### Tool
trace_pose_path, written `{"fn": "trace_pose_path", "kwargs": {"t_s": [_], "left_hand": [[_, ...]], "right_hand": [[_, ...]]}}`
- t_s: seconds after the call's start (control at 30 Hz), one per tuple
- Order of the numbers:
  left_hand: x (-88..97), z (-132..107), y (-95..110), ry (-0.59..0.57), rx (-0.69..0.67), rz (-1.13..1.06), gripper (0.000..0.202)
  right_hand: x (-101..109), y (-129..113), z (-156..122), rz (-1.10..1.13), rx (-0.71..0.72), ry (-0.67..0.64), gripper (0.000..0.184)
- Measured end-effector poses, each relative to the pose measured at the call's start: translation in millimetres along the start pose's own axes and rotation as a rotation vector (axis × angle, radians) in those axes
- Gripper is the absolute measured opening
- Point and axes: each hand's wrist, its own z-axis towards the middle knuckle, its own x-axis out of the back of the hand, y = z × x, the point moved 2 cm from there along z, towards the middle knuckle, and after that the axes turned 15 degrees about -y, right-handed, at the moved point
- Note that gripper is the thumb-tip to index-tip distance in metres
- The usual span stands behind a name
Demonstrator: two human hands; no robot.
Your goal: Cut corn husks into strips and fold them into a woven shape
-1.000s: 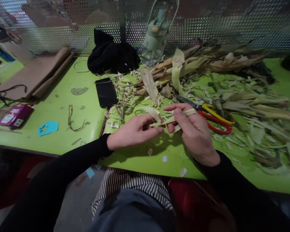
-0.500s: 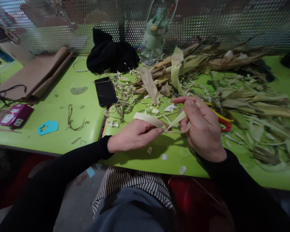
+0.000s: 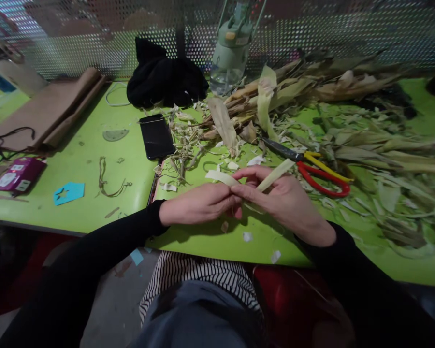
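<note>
Pale strips of corn husk (image 3: 276, 175) run between my two hands, just above the green table near its front edge. My left hand (image 3: 202, 203) is closed on the strips, and one flat end sticks out over its knuckles. Thumb and forefinger of my right hand (image 3: 281, 200) pinch at the same spot, touching the left fingertips. Another strip end rises past the right hand toward the upper right. The crossing of the strips is mostly hidden by my fingers. Scissors (image 3: 306, 164) with red and yellow handles lie just beyond my right hand.
Dried corn husks (image 3: 351, 87) and scraps cover the back right of the green table (image 3: 137, 188). A black phone (image 3: 157, 137), a black cloth (image 3: 166, 79) and a green water bottle (image 3: 232, 48) are behind my hands. A purple box (image 3: 19, 175) sits at left.
My right hand has moved left and down to meet the left hand, its fingers now pinching beside it. The scissors it was partly covering show fully. The view has shifted slightly.
</note>
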Motion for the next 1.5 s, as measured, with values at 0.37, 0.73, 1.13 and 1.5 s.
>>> {"fn": "trace_pose_path", "kwargs": {"t_s": [0.37,0.73,1.13,1.5], "left_hand": [[-2.3,0.0,0.7,0.040,-0.116,-0.098,0.033],[-1.5,9.1,-3.4,0.039,-0.064,-0.553,0.028],[9.1,6.6,-2.0,0.308,0.014,-0.517,0.029],[-4.1,15.9,-9.9,0.407,-0.320,-0.872,0.018]], "right_hand": [[-7.2,5.9,0.1,0.091,0.079,0.259,0.024],[1.0,6.0,2.7,0.004,0.012,0.125,0.050],[20.3,0.2,-1.4,-0.370,0.106,-0.013,0.044],[-21.0,9.2,7.9,-0.238,0.095,-0.042,0.048]]}}
